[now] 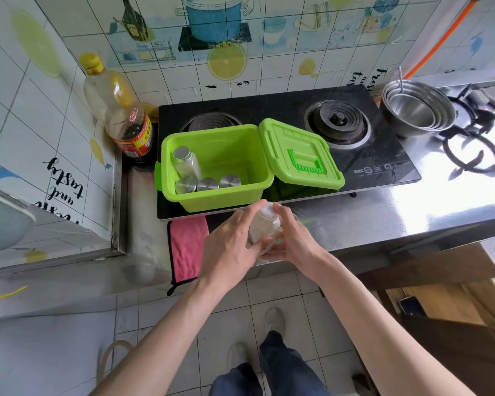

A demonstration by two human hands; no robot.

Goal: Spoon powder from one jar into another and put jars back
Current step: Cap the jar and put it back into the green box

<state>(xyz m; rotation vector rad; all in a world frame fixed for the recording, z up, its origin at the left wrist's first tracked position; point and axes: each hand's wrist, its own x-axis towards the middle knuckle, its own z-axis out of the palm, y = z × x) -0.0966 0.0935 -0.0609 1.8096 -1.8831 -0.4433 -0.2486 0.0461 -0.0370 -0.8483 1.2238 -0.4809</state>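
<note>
One clear jar (pixel 265 224) gripped: left hand (pixel 229 244), right hand (pixel 296 238).

The square plastic storage box (pixel 212 197) and its flat lid (pixel 283 144) are lime green. The folded cloth (pixel 187 247) is pink, black-edged; the glass hob (pixel 383 150) glossy black.

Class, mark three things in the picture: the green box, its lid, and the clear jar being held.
green box (pixel 217 200): head view, on its front outer wall.
lid (pixel 290 138): head view, on its top face above the handle.
clear jar (pixel 265 225): head view, on its glass body below the cap.
</note>
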